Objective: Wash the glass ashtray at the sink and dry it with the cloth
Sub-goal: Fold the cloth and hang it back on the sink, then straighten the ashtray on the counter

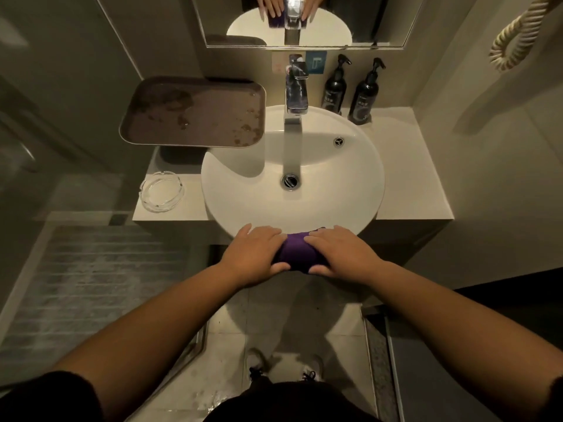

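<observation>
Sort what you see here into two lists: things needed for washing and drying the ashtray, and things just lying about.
Needed: glass ashtray, sink, tap, purple cloth gripped by left hand and right hand.

Lying about: wet tray, two pump bottles, coiled cord.

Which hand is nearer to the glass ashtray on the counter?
Left. The left hand grips the purple cloth at the basin's near edge, below and right of the ashtray. The right hand holds the cloth's other end, farther right.
</observation>
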### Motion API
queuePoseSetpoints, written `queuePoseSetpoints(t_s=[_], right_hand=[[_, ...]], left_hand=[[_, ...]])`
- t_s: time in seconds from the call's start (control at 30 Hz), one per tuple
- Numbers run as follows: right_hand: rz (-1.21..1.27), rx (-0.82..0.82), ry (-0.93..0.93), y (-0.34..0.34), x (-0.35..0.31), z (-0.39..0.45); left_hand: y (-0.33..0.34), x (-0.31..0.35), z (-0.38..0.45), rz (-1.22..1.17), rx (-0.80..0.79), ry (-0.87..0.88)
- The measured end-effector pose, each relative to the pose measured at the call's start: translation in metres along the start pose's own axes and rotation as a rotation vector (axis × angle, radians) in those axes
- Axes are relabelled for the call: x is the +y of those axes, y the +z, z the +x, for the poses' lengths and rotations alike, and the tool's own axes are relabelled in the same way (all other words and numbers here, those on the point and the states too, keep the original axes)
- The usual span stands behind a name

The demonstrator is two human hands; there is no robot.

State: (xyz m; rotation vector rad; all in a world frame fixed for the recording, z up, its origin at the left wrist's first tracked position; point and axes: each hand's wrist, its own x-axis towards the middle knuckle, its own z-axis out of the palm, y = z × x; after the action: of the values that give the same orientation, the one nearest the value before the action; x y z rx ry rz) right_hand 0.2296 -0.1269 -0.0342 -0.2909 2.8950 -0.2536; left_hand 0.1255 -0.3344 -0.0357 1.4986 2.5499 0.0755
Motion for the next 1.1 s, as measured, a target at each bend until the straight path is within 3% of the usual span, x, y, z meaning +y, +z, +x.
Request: queuePoseSetpoints(t_s=[0.2, 0.43, 0.6, 0.77, 1.1], right_hand=[[0.002, 0.095, 0.077, 0.011, -0.006, -0.001], [-0.009, 0.039, 0.058, -0.002, -0.007, -0.001], [-0.019, 0.107, 0.071, -0.019, -0.021, 0.014], [0.037, 0.114, 0.009, -0.032, -0.058, 0.060], [0.116, 0.046, -0.033, -0.036, -0.117, 0.191]], left_hand=[[0.010, 0.001, -0.004, 0.003, -0.006, -0.056], [-0.004, 0.005, -0.016, 0.047, 0.034, -0.092], [-0.007, -0.007, -0.055, -0.010, 0.153, -0.327], [-0.004, -0.035, -0.087, -0.096, 0.128, -0.523], [-0.012, -0.151, -0.099, -0.126, 0.247, -0.674]])
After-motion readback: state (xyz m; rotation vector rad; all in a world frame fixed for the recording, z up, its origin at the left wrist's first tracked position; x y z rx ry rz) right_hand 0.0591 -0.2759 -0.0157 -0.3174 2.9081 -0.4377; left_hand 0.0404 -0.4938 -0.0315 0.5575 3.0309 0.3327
